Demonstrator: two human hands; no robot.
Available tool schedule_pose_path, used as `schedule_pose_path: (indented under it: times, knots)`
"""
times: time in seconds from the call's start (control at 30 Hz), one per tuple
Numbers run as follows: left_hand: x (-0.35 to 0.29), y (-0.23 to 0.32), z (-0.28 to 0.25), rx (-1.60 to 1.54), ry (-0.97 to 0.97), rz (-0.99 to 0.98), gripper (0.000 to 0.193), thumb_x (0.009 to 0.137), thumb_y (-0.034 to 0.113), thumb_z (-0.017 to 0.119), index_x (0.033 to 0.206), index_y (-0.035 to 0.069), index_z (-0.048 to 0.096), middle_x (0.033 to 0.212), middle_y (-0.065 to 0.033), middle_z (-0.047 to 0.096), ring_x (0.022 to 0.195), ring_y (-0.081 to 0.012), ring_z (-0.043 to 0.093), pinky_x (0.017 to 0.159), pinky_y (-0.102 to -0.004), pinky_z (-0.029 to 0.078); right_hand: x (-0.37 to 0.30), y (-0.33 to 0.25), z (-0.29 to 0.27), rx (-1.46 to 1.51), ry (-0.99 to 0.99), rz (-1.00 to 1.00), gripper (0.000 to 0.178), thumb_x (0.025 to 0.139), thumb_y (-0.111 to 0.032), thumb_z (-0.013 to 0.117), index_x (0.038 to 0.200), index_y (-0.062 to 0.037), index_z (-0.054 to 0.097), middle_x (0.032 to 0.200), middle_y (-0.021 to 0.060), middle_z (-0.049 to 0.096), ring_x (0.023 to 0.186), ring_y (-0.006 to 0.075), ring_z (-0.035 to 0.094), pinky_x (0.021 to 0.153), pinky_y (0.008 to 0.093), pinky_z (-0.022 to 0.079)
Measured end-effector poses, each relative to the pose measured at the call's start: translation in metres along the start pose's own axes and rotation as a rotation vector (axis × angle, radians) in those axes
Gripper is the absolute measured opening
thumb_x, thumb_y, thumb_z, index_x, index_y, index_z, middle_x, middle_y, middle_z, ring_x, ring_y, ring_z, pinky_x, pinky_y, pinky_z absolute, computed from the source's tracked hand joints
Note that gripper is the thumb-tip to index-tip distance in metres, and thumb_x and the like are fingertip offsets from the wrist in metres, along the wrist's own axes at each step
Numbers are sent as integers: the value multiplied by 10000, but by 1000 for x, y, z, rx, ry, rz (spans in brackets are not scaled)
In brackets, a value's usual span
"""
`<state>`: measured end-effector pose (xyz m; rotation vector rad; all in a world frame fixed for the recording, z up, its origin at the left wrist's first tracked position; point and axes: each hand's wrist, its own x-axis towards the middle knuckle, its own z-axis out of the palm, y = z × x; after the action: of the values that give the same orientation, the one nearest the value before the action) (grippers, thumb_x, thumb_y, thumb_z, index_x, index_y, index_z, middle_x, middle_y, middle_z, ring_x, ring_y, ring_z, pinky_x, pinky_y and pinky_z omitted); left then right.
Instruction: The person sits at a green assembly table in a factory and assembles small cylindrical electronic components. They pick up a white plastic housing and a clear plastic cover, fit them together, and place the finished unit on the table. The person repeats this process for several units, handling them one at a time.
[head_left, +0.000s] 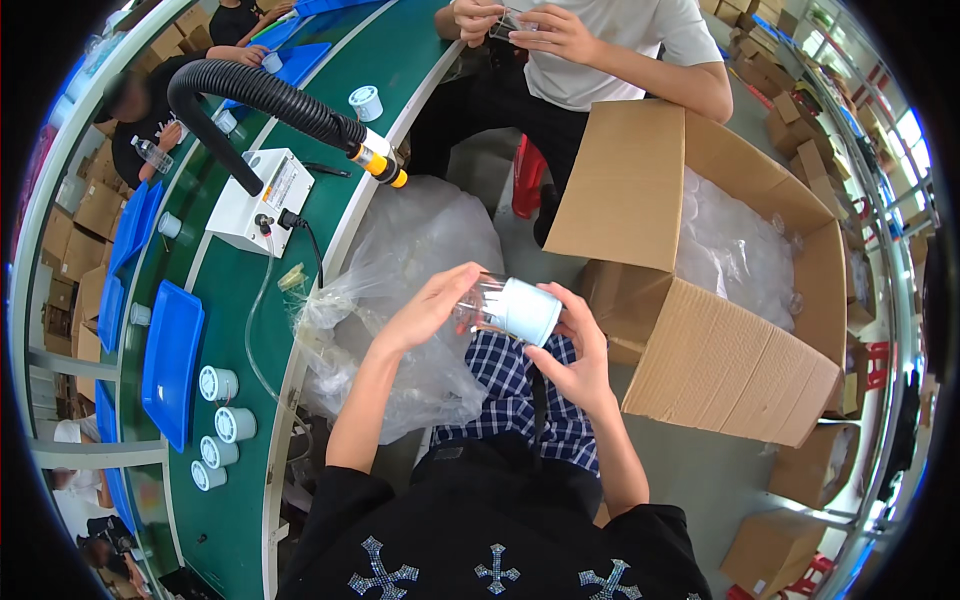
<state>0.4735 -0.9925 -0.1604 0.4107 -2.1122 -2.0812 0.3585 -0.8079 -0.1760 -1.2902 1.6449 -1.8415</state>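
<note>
Above my lap, a pale blue cylinder-shaped base (528, 312) with a clear plastic cover (482, 300) on its left end lies tilted between my hands. My left hand (437, 308) is closed on the clear end, its fingertips along the upper side. Round the pale blue end curls my right hand (578, 350), thumb below and fingers at the far side. Beyond my left forearm rests a big translucent plastic bag (410, 250). An open cardboard box (740, 370) at the right holds many clear plastic covers (735, 255).
On the green bench (235, 520) at left are several pale blue cylinders (236, 424), a blue tray (172, 365) and a white box-shaped device (262, 200) with a black flexible hose (270, 85). Across from me a co-worker's hands (550, 32) hold a small clear piece. A red stool (527, 175) stands beyond.
</note>
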Motion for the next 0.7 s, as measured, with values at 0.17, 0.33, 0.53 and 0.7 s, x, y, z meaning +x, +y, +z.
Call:
schedule_pose_path:
  times: [0.17,0.33,0.53,0.7]
  knots:
    - [4,-12,25,-39,-33,-79,434,957,411,323,902,35,532,644,-14,529,533,-60,485,459,-196,382,-1,5,0,-92,-44,101,657,712,-191,730,1288,-57,443,1127,136,588,999,231,578,797,312,480]
    - [4,-12,32,-117,-51,-177,439,953,415,332,859,38,535,611,-11,527,487,-60,477,426,-196,374,-6,15,-6,-69,-8,115,607,719,-249,731,1234,-25,497,1047,140,627,908,219,609,765,304,477]
    - [9,-4,40,-43,-17,-181,461,944,430,344,836,27,541,620,-22,546,497,-65,512,395,-197,378,-8,22,-8,105,22,288,578,778,-293,681,1222,20,486,985,155,643,890,183,614,784,297,471]
    - [12,-9,38,37,17,-218,443,933,426,382,862,12,525,610,-21,540,487,-74,494,406,-207,374,-11,24,-7,246,4,336,582,796,-240,673,1262,12,432,1088,175,588,914,197,606,789,287,472]
